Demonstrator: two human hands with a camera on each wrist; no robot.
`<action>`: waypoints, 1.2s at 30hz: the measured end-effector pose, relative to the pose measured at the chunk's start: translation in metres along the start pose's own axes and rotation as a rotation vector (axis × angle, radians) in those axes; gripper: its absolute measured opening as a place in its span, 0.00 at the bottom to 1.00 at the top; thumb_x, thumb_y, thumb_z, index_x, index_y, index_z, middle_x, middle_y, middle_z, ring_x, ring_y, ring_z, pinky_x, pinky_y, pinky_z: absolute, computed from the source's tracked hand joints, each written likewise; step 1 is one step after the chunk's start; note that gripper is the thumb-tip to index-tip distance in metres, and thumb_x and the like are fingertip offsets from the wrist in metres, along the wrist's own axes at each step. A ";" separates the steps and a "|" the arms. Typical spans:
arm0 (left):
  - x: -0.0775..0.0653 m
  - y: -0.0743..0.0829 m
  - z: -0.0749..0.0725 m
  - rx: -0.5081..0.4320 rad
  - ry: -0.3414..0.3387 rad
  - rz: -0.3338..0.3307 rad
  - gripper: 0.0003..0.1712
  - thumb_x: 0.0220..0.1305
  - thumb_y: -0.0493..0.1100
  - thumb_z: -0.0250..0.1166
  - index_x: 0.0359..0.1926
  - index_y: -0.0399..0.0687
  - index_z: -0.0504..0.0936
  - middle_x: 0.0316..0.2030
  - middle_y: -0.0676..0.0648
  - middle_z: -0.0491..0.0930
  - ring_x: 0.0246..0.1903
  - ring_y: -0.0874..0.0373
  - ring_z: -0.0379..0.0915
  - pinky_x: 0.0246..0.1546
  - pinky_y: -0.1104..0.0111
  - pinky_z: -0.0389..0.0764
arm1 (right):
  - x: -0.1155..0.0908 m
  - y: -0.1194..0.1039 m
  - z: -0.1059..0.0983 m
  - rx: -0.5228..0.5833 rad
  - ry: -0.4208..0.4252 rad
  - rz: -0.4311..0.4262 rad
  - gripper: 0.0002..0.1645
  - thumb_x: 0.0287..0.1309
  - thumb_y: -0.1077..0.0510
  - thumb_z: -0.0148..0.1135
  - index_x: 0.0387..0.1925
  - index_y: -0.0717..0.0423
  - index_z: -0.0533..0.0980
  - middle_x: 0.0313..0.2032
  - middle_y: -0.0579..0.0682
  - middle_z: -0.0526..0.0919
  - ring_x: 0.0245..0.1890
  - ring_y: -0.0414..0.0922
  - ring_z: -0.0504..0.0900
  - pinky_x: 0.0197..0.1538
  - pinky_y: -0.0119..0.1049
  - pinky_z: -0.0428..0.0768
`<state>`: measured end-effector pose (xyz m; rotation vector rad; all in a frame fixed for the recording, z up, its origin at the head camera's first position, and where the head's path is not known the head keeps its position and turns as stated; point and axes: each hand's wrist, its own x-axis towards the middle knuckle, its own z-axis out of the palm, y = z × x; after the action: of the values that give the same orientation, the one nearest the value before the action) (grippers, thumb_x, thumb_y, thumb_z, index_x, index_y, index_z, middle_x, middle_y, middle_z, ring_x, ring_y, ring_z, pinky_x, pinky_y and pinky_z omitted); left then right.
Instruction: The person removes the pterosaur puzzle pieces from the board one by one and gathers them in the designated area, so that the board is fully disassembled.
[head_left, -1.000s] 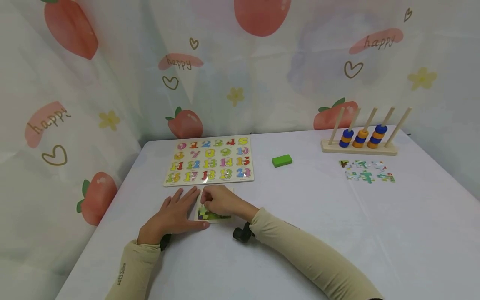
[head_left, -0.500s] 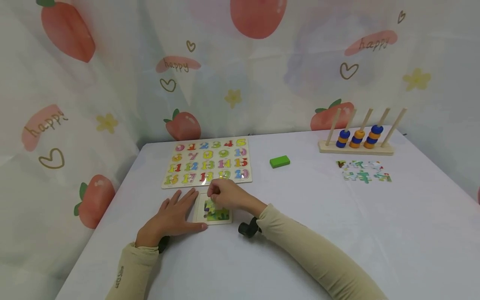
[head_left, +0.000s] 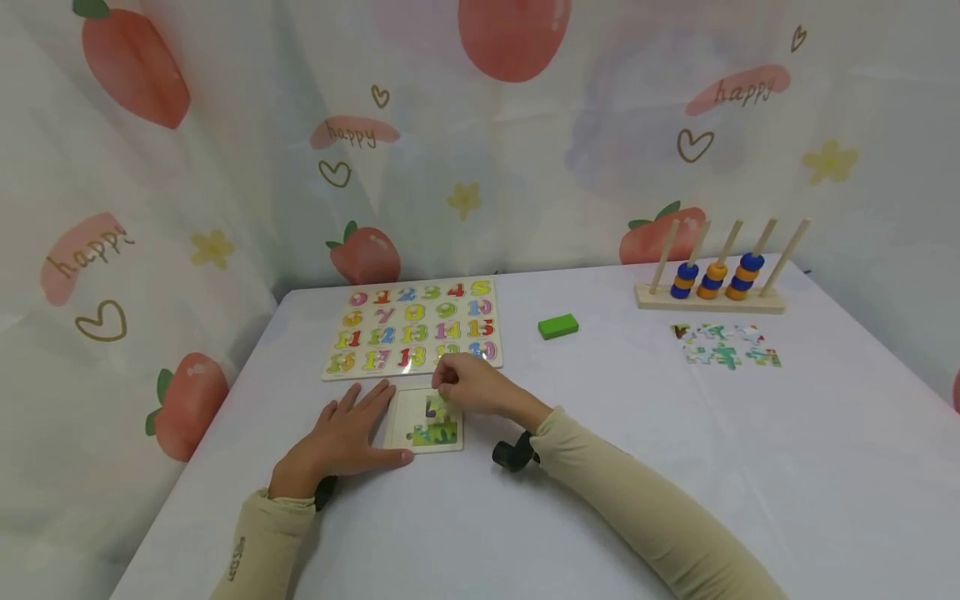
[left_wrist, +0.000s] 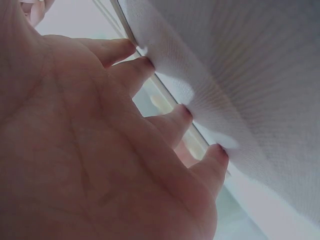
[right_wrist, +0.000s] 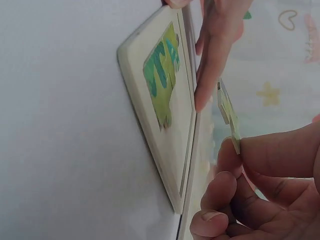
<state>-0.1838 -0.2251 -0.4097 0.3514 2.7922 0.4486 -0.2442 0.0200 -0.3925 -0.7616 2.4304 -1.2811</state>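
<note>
In the head view my right hand (head_left: 480, 387) is raised over the right part of a small pale wooden puzzle tray (head_left: 401, 417). Between thumb and index finger it pinches a jigsaw piece (right_wrist: 230, 115), yellow-green on its printed side and held on edge above the tray in the right wrist view. Joined green jigsaw pieces (right_wrist: 162, 75) lie in the tray along its near side; bare wood shows in the rest. My left hand (head_left: 337, 442) rests with spread fingers at the tray's left edge, thumb by the near corner. Its straight fingertips (left_wrist: 215, 155) touch down on the white cloth.
Just behind the tray lies a number puzzle board (head_left: 412, 333). A green block (head_left: 558, 326) sits to its right. Farther right are several loose jigsaw pieces (head_left: 723, 346) and a peg stand (head_left: 708, 298) with blue and orange beads. A printed cloth (head_left: 525, 150) hangs behind the table.
My right hand has lifted and shifted to the right, with the jigsaw piece now visible under its fingers. More of the tray shows. The left hand stays in place; the head view has moved slightly.
</note>
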 end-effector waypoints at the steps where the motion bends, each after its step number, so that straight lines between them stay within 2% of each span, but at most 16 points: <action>1: 0.000 -0.001 0.000 0.000 0.001 0.000 0.67 0.59 0.72 0.74 0.86 0.44 0.54 0.84 0.40 0.51 0.81 0.28 0.37 0.75 0.29 0.43 | -0.001 0.001 -0.001 0.003 0.001 -0.003 0.04 0.74 0.68 0.60 0.43 0.63 0.80 0.36 0.49 0.81 0.37 0.43 0.76 0.42 0.34 0.76; 6: 0.000 -0.002 0.001 0.003 0.005 -0.001 0.67 0.59 0.73 0.74 0.86 0.44 0.55 0.84 0.41 0.52 0.81 0.28 0.37 0.75 0.29 0.43 | -0.003 0.008 -0.009 0.019 0.010 -0.012 0.04 0.74 0.68 0.60 0.43 0.63 0.80 0.36 0.49 0.81 0.37 0.44 0.76 0.41 0.34 0.76; 11: 0.002 0.000 0.005 0.014 0.008 0.007 0.67 0.59 0.73 0.74 0.86 0.45 0.55 0.84 0.42 0.52 0.81 0.29 0.38 0.75 0.30 0.44 | -0.010 0.016 -0.015 0.035 0.030 0.029 0.03 0.73 0.68 0.60 0.44 0.63 0.80 0.37 0.49 0.81 0.39 0.44 0.77 0.43 0.35 0.77; 21: 0.000 -0.002 0.003 0.008 0.024 -0.010 0.67 0.58 0.72 0.75 0.86 0.46 0.56 0.84 0.42 0.52 0.81 0.29 0.38 0.76 0.31 0.43 | -0.013 0.023 -0.028 -0.003 0.055 0.038 0.05 0.72 0.68 0.59 0.44 0.63 0.81 0.38 0.50 0.82 0.40 0.46 0.77 0.44 0.38 0.78; 36: -0.004 0.001 0.001 -0.007 0.024 0.006 0.67 0.58 0.71 0.75 0.85 0.44 0.55 0.84 0.41 0.52 0.81 0.29 0.38 0.75 0.30 0.43 | -0.039 0.039 -0.060 0.038 0.124 0.115 0.05 0.73 0.67 0.58 0.45 0.63 0.79 0.40 0.53 0.82 0.41 0.48 0.78 0.46 0.39 0.78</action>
<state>-0.1793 -0.2250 -0.4092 0.3545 2.8133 0.4669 -0.2541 0.1013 -0.3907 -0.5385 2.4977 -1.3623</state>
